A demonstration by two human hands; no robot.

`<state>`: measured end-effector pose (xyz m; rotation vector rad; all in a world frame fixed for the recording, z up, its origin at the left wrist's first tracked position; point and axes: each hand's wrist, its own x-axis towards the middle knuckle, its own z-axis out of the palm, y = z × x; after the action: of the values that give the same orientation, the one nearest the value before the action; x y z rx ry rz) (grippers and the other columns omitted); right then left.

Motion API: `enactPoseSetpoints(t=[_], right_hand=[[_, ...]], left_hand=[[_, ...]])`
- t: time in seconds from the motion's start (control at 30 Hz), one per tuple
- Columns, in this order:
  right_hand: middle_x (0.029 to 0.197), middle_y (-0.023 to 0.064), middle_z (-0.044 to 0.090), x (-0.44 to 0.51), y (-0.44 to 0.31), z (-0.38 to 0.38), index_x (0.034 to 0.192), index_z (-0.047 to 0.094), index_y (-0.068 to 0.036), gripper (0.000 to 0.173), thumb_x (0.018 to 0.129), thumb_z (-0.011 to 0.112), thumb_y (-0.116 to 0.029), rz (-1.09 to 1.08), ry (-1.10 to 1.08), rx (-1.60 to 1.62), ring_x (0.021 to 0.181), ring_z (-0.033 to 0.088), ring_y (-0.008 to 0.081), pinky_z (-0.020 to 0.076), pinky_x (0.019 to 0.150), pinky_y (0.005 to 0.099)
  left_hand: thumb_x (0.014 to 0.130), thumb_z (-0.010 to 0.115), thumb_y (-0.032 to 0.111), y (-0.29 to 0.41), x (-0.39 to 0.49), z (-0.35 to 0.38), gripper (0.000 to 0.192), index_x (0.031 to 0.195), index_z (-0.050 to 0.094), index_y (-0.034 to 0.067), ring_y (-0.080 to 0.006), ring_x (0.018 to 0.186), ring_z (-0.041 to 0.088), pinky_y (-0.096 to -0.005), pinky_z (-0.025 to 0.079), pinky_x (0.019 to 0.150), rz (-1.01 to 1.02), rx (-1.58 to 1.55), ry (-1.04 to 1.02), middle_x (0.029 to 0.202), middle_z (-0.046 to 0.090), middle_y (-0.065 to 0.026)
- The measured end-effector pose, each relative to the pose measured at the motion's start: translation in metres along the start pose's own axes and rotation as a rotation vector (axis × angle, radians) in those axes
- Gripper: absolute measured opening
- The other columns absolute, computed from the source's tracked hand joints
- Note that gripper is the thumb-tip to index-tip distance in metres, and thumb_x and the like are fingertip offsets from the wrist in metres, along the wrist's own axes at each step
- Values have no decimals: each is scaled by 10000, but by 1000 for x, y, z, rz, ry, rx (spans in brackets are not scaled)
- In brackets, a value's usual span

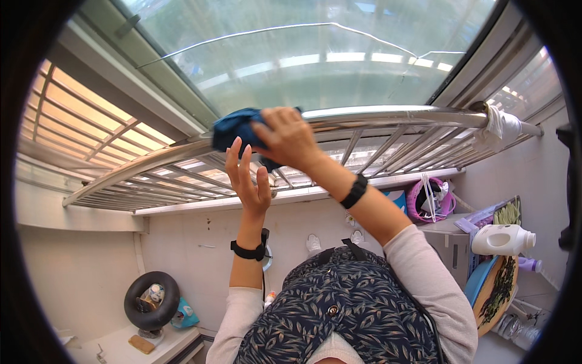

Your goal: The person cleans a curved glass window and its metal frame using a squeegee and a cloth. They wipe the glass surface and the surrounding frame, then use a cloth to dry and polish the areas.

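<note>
A dark blue cloth (pixel 234 128) is draped over the stainless steel railing (pixel 386 116) below the window. My right hand (pixel 288 139) presses the cloth against the top rail, its fingers curled over it. Just left of it and lower, my left hand (pixel 248 182) is raised with its fingers apart and nothing in it. The left fingertips overlap the cloth's lower edge in view; whether they touch it I cannot tell. A black band circles each wrist.
White cloth (pixel 498 129) is wrapped around the rail's right end. At right are a pink basket (pixel 411 200), a white jug (pixel 500 240) and a round tray (pixel 514 291) of dark leaves. A black inner tube (pixel 132 300) stands lower left. A bent wire (pixel 273 28) crosses the window.
</note>
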<state>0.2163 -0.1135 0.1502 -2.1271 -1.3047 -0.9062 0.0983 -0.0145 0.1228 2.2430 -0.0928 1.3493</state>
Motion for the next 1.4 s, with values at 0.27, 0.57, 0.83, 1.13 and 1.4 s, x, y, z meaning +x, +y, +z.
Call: enactPoseSetpoints(t=[0.27, 0.57, 0.83, 1.13, 1.4], right_hand=[[1244, 130, 528, -94, 127, -133, 1125, 612, -90, 457, 748, 726, -322, 102, 65, -306, 1156, 485, 326, 383, 977, 462], [1029, 43, 602, -39, 78, -123, 1160, 589, 24, 314, 999, 493, -228, 886, -56, 1169, 904, 528, 98, 411, 786, 199], [1279, 88, 502, -27, 13, -96, 1251, 540, 0, 375, 904, 630, -110, 366, -185, 1063, 1176, 492, 174, 375, 1008, 286], [938, 25, 548, -44, 15, -95, 1257, 441, -58, 395, 891, 572, 13, 542, -346, 1325, 863, 536, 79, 437, 760, 209], [755, 28, 555, -33, -25, -78, 1006, 578, -27, 164, 923, 615, -163, 531, -493, 1065, 654, 488, 83, 406, 585, 232]], left_hand=[[968, 474, 240, 1, -3, 15, 414, 1313, 470, 11, -346, 1283, 415, -488, 271, 1099, 31, 37, -53, 1393, 434, -198], [978, 495, 267, 44, -6, 16, 433, 1332, 480, 18, -273, 1253, 469, -366, 352, 1050, -343, -548, -334, 1343, 500, -149], [951, 587, 327, 70, 18, 3, 450, 1251, 533, -5, -99, 1018, 524, -233, 426, 888, -882, -965, -214, 1099, 594, -37], [954, 593, 281, 38, -11, -49, 315, 1112, 641, 12, -86, 910, 542, -243, 434, 826, -906, -861, 1, 973, 634, 5], [948, 584, 372, 17, 1, -87, 402, 857, 616, -18, -64, 670, 426, -231, 362, 586, -834, -429, -131, 664, 480, 30]])
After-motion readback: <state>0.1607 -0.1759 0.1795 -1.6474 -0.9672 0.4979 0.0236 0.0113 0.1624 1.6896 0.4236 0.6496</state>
